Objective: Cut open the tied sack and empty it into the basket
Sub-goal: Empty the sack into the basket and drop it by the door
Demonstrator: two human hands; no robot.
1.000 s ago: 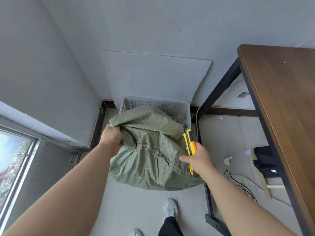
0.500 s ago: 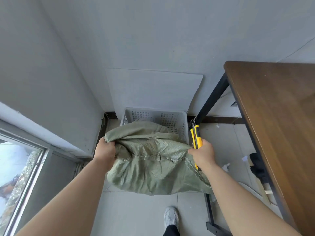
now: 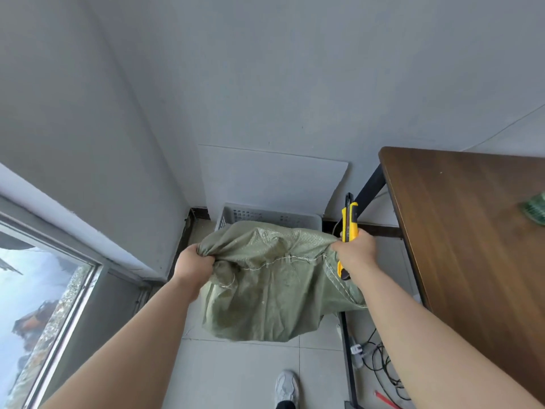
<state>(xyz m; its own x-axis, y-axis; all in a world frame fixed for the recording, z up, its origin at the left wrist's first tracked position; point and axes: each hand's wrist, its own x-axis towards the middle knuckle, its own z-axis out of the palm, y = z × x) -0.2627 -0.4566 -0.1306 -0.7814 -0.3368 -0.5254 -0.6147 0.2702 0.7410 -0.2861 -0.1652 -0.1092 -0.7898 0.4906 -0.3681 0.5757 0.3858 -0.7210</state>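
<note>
Holding the green sack (image 3: pixel 274 287) up off the floor, both hands are closed tight on its top edge. The left hand (image 3: pixel 193 265) is a fist around a bunched corner of the sack at about 9 o'clock. The right hand (image 3: pixel 355 252) pinches the other corner at about 3 o'clock, and the same hand is wrapped around a yellow utility knife (image 3: pixel 349 231). The knife stands almost straight up, with its black tip pointing to 12 o'clock and its back end poking out under the hand. The sack is made of woven plastic, thin and crinkly, with many folds. A line of pale string stitches runs across it just under the top edge. The sack hangs down loose and wide between the two arms. Behind it, at 12 o'clock, sits the white plastic basket (image 3: pixel 265 215) on the floor by the wall. Its side has rows of little square holes. The sack hides the front of the basket. A brown wooden table (image 3: pixel 472 231) with black metal legs stands at 3 o'clock. The floor has pale smooth tiles.
</note>
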